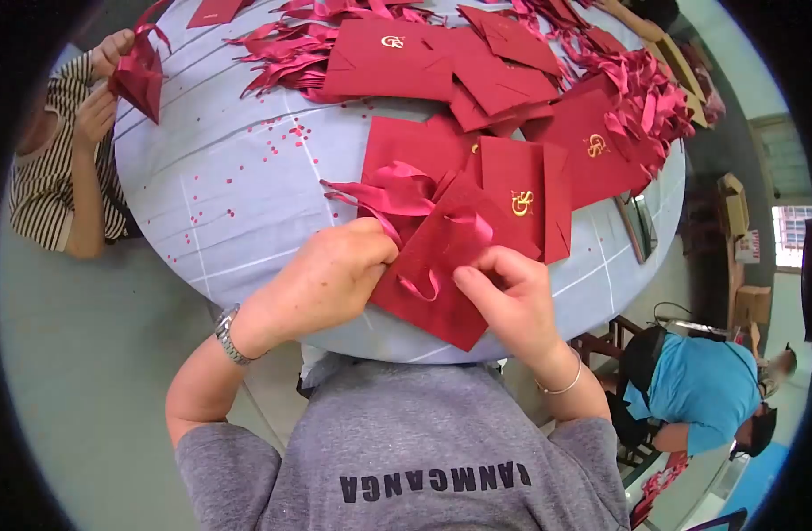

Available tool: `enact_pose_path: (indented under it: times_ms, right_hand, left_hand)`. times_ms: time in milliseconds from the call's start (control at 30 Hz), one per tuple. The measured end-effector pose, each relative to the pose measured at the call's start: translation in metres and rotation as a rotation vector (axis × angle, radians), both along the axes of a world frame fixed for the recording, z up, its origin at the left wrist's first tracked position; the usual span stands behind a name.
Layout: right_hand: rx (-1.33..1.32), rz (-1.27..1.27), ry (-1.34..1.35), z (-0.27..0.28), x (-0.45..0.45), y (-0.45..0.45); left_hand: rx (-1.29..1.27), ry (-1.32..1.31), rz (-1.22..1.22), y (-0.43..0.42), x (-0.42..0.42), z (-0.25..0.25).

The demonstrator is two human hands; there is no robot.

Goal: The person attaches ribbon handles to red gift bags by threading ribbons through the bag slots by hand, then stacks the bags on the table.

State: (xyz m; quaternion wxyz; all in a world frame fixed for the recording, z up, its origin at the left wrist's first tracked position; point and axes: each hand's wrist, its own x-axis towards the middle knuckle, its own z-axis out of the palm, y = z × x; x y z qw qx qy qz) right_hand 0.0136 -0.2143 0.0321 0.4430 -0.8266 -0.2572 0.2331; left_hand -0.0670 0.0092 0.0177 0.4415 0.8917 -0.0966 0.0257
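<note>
A dark red paper gift bag [455, 314] lies tilted at the table's near edge, in front of my body. A pink-red satin ribbon [393, 190] runs across its upper left side and into my left hand [326, 274], which is closed on it at the bag's left edge. Thumb and fingers of my right hand [517, 301] pinch the bag's right edge, close to a small ribbon loop [424, 288] on its face. What lies inside the left fist is hidden. Just beyond is another red bag with a gold logo [521, 199].
Stacked red bags [388, 66] and bunched ribbons [641, 115] cover the table's far side. Small red dots [295, 133] are scattered on the pale tablecloth [247, 212]. A phone-like dark slab [636, 226] lies at right. At left, another person's hands [96, 111] hold a red bag.
</note>
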Motion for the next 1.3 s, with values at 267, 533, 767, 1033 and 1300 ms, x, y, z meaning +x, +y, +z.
enact_pose_path:
  times_ms: [267, 533, 767, 1033, 1300]
  right_hand:
    - [0.613, -0.036, 0.614, -0.015, 0.0, -0.014]
    - [0.129, 0.093, -0.277, -0.044, 0.0, -0.005]
    - [0.092, 0.136, -0.255, -0.041, -0.001, -0.005]
    - [0.161, 0.12, -0.27, -0.044, -0.004, -0.005]
    - [0.221, 0.21, -0.535, -0.046, -0.006, -0.006]
  left_hand:
    - [-0.003, 0.024, 0.013, 0.001, 0.0, -0.005]
    - [0.153, -0.183, 0.172, 0.005, -0.001, -0.022]
    - [0.38, -0.219, 0.578, 0.072, 0.002, -0.026]
    - [-0.062, -0.25, 0.705, 0.012, -0.011, 0.012]
    - [0.176, 0.06, 0.511, -0.028, 0.032, -0.013]
